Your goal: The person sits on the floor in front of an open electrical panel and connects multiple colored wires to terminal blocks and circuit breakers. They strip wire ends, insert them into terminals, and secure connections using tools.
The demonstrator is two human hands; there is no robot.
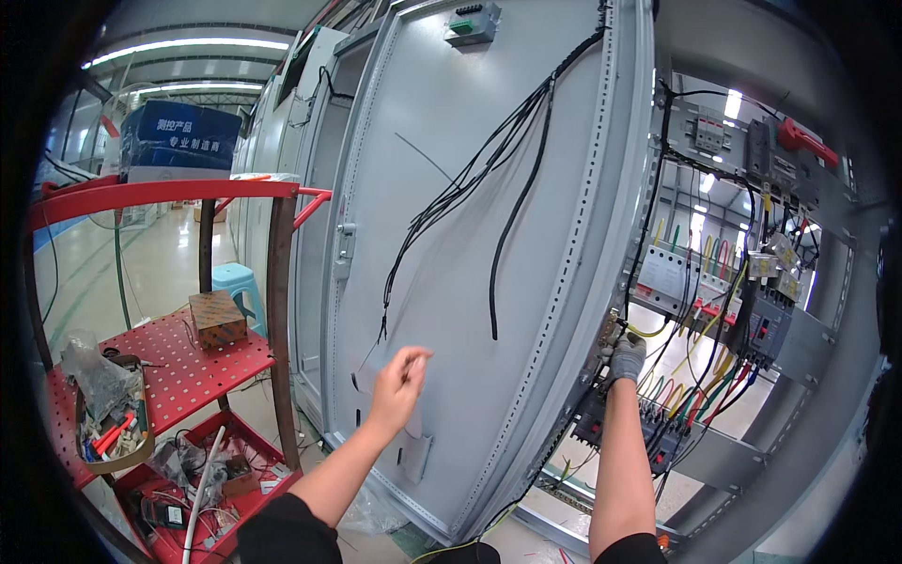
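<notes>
Resting a gloved right hand (627,359) just below a yellow wire (648,334)

Nearest, the bare left hand (398,383) stands before the grey panel (451,310), its fingers curled inward, nothing visible in them; whether its fingertips meet, I cannot tell; the right hand is at the cabinet's upright edge, its grip hidden by glove and angle, so I cannot tell whether it pinches anything; the right hand is clearly the nearer to the wire, whose visible loop runs roughly sideways, bowing downward, above and slightly right of that grip; the left is well apart from it; beyond hang black cables (548,89) and, rightward, a white breaker row (660,274); farther left stands a red cart (202,376), a blue stool (235,278) behind it.
</notes>
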